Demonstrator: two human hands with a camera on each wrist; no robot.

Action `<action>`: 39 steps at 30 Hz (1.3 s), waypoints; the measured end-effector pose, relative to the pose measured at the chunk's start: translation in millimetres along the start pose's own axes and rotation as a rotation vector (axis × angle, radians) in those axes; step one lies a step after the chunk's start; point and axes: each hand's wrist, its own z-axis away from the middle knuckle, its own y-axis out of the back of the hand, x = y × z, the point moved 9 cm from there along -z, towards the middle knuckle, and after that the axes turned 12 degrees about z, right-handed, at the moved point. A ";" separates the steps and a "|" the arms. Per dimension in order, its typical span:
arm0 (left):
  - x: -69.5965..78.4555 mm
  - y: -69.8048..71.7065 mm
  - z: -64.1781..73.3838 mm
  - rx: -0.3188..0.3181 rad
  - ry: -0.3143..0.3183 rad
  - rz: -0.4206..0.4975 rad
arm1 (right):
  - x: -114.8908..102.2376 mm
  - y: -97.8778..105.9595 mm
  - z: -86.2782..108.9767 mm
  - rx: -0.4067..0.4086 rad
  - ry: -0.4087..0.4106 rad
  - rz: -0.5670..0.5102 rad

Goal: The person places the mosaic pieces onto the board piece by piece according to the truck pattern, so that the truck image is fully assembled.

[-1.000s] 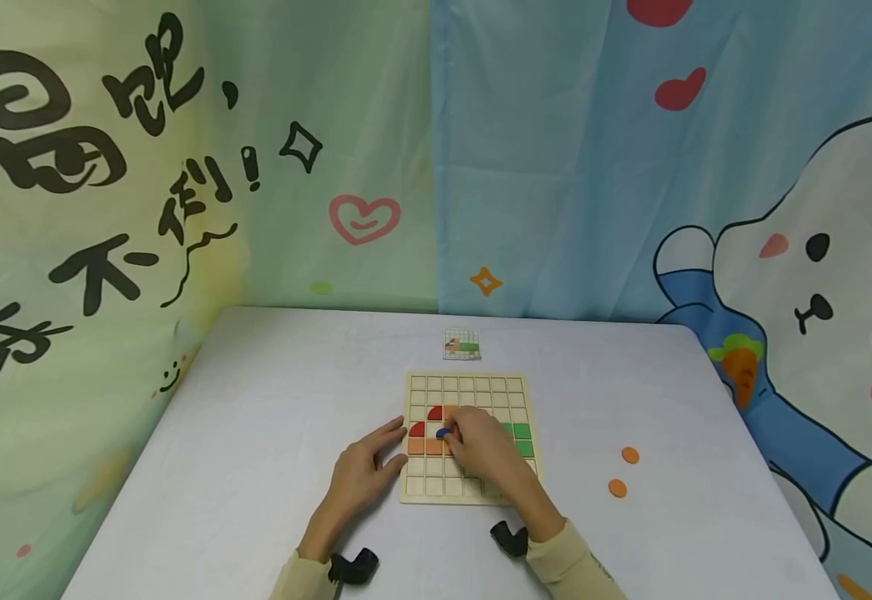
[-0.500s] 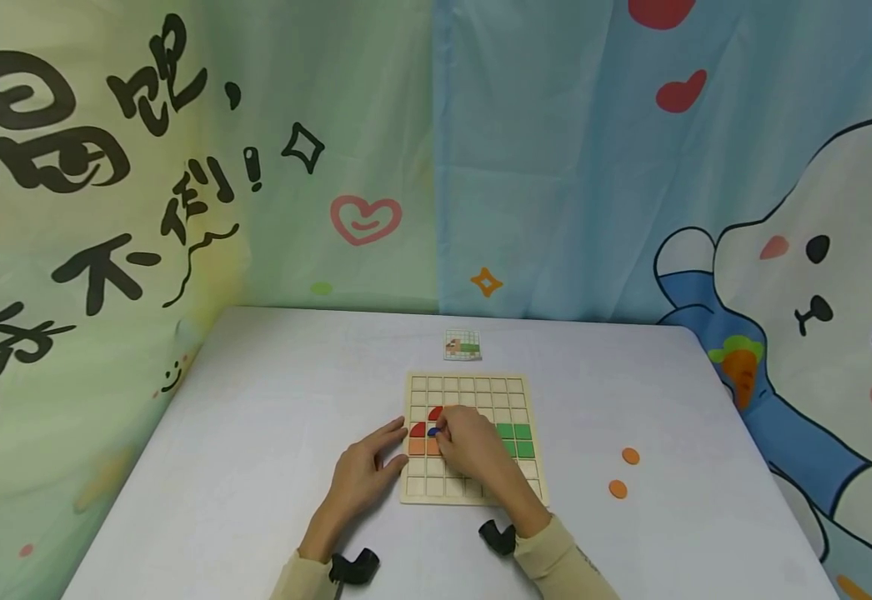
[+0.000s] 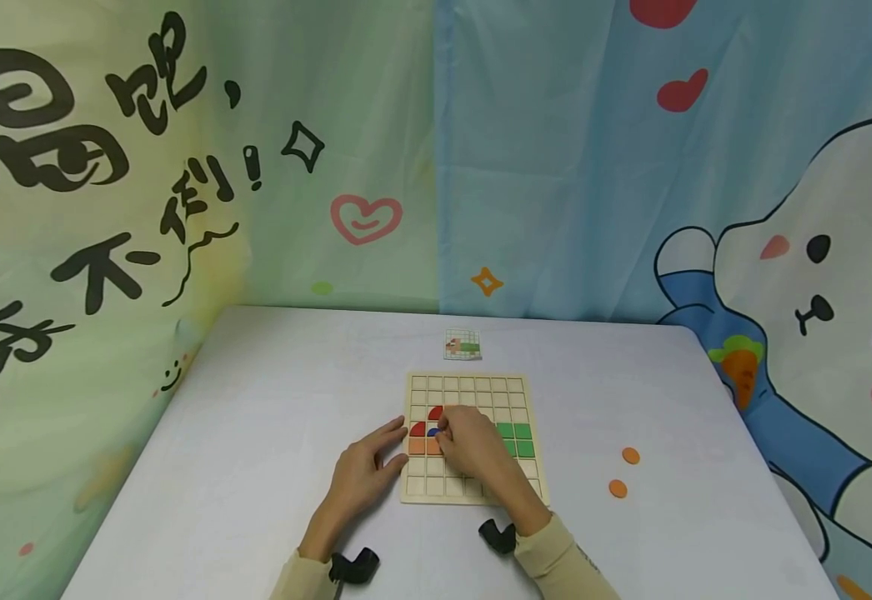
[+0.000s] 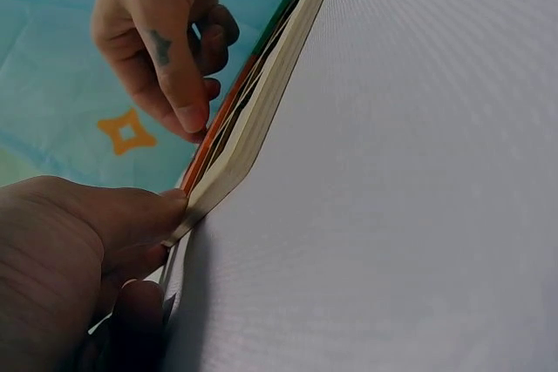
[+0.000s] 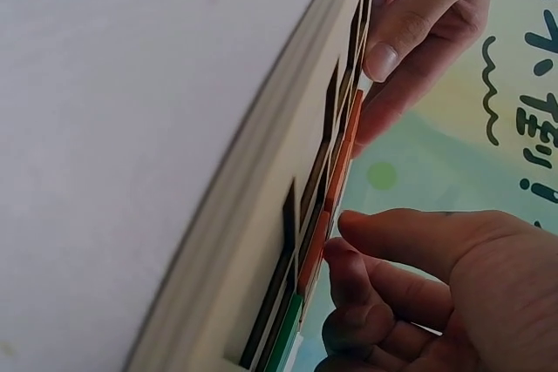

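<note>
A wooden grid board (image 3: pixel 473 382) lies on the table, with red, orange and green tiles in its cells. My right hand (image 3: pixel 473 442) is over its middle, thumb and forefinger pinching a small blue rounded tile (image 3: pixel 433 432) at a cell beside the red quarter-round tile (image 3: pixel 417 429). In the right wrist view that hand (image 5: pixel 436 276) has its thumb and forefinger tips close together; the blue tile is hidden there. My left hand (image 3: pixel 364 471) rests at the board's left edge, fingers extended, and its thumb (image 4: pixel 144 215) touches the rim in the left wrist view.
Two orange round pieces (image 3: pixel 630 456) lie on the table right of the board. A small picture card (image 3: pixel 462 344) lies beyond the board's far edge. Green tiles (image 3: pixel 514 439) fill several cells on the board's right. Printed curtains hang behind the table.
My right hand has shifted slightly left with the blue tile, which sits closer to the red quarter-round tile; little differs over the last half second. My left hand stays put.
</note>
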 end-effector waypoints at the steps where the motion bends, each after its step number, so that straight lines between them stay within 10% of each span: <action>1: -0.4 0.1 -0.1 -0.001 0.008 0.006 | 0.1 0.5 0.1 0.003 -0.001 0.002; 39: -0.3 -0.7 0.2 -0.004 0.018 0.009 | 75.8 45.3 45.1 0.063 -0.088 -0.004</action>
